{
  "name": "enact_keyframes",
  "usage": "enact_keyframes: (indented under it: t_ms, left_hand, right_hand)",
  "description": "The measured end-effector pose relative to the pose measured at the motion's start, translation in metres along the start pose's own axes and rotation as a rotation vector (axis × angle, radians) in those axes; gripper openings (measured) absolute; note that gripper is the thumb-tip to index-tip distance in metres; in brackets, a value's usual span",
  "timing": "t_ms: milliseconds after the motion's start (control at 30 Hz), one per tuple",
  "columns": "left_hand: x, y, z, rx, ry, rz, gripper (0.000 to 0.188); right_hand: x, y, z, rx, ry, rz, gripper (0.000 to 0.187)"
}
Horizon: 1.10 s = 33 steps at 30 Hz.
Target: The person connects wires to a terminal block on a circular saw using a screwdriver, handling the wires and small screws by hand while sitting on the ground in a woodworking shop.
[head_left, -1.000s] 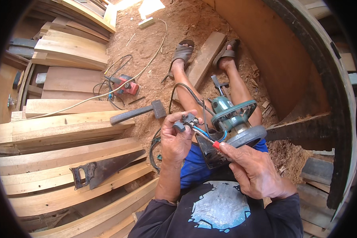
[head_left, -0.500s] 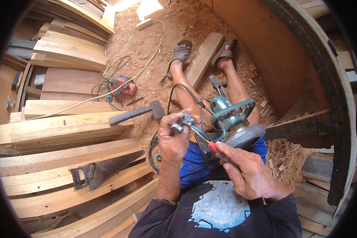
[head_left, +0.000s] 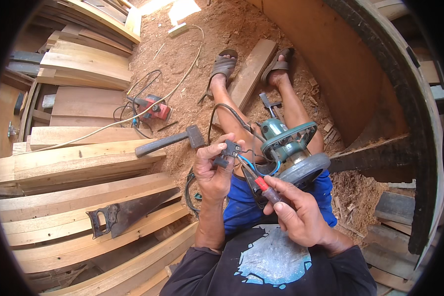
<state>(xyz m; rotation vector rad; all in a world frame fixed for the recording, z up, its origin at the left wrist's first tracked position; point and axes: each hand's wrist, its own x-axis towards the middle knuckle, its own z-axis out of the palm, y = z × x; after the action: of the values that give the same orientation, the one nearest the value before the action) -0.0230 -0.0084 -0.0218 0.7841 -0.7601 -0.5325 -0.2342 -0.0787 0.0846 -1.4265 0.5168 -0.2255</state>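
Between the fingers and thumb of my left hand [head_left: 213, 170] is a small black switch [head_left: 230, 149] with blue and dark wires attached. My right hand [head_left: 301, 207] grips a screwdriver [head_left: 267, 189] with a red and dark handle; its shaft points up-left to the switch. Whether the tip touches a screw is too small to tell. On my lap lies a green power tool [head_left: 276, 130] with a round grey base [head_left: 305, 170], partly open. The blue wires [head_left: 249, 163] run from it to the switch.
A hammer [head_left: 192, 136] and a handsaw [head_left: 128, 212] lie on stacked boards [head_left: 84, 163] at the left. A red power tool [head_left: 155, 107] rests on the sawdust floor with a cable [head_left: 195, 64]. A plank [head_left: 254, 69] lies between my feet; a large curved wooden piece [head_left: 340, 64] stands at right.
My right hand has turned a little around the screwdriver, showing more of its handle. The switch has tilted slightly in my left hand.
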Motion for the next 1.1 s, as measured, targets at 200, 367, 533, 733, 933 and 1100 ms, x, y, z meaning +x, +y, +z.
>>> enact_keyframes:
  t_ms: [200,367,533,733,933,1100]
  left_hand:
    - [0.004,0.000,0.000,0.004,-0.032,0.030,0.031]
    - [-0.002,-0.009,0.001,-0.181,0.045,-0.102,0.035]
    - [-0.005,-0.009,-0.001,-0.374,0.108,-0.225,0.038]
    - [-0.005,-0.004,0.005,-0.457,0.096,-0.308,0.039]
    - [-0.008,-0.004,0.015,-0.392,0.118,-0.268,0.038]
    - [-0.004,0.002,0.016,-0.409,0.044,-0.273,0.030]
  right_hand:
    - [0.001,-0.005,-0.004,0.183,-0.088,0.140,0.056]
    - [-0.004,-0.030,-0.017,-0.021,-0.108,0.142,0.055]
    - [-0.005,-0.033,-0.032,-0.294,0.123,-0.267,0.047]
    - [0.034,-0.036,-0.025,-0.208,0.260,-0.161,0.022]
    - [0.059,-0.023,-0.009,-0.573,0.174,-0.328,0.023]
    - [0.062,-0.019,-0.008,-0.492,0.253,-0.329,0.018]
